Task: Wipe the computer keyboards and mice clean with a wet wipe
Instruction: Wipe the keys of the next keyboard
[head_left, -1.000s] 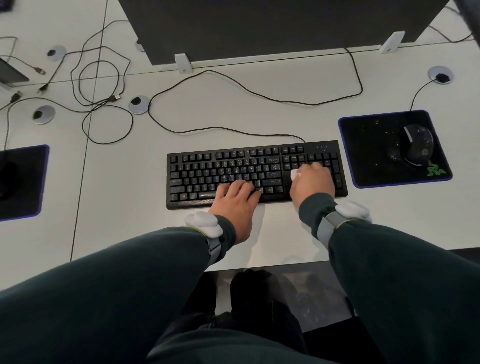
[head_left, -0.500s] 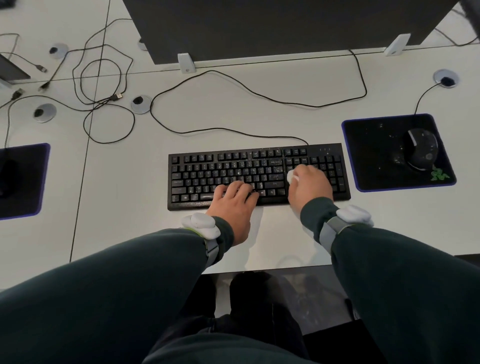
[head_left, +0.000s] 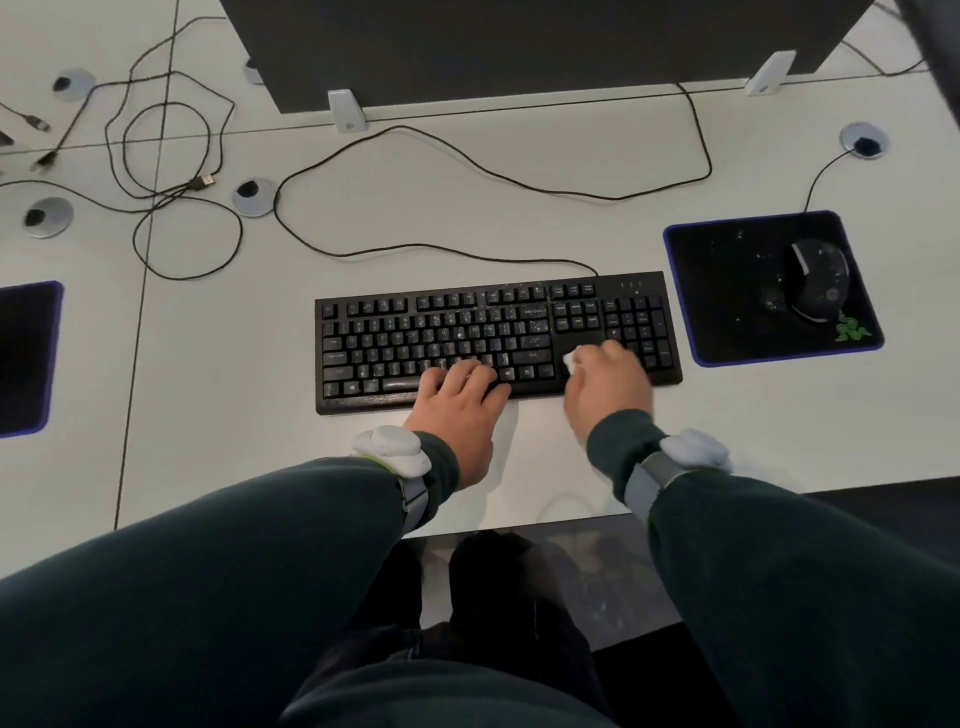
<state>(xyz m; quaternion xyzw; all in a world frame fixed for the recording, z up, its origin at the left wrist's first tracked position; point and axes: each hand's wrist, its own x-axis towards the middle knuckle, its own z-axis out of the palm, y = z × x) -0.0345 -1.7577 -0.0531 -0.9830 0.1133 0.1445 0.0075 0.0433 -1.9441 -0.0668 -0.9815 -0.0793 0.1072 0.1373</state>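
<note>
A black keyboard (head_left: 441, 332) lies in the middle of the white worktop (head_left: 223, 374). The left hand (head_left: 460, 410) rests flat on the bottom keys, fingers straight and holding nothing. The right hand (head_left: 608, 387) is curled round a small white wet wipe (head_left: 571, 359) and presses it on the keys beside the number pad. Off to the right a black mouse (head_left: 818, 286) sits on a dark mouse pad (head_left: 727, 291) with a blue edge. White specks dot the mouse, the pad and the keys.
</note>
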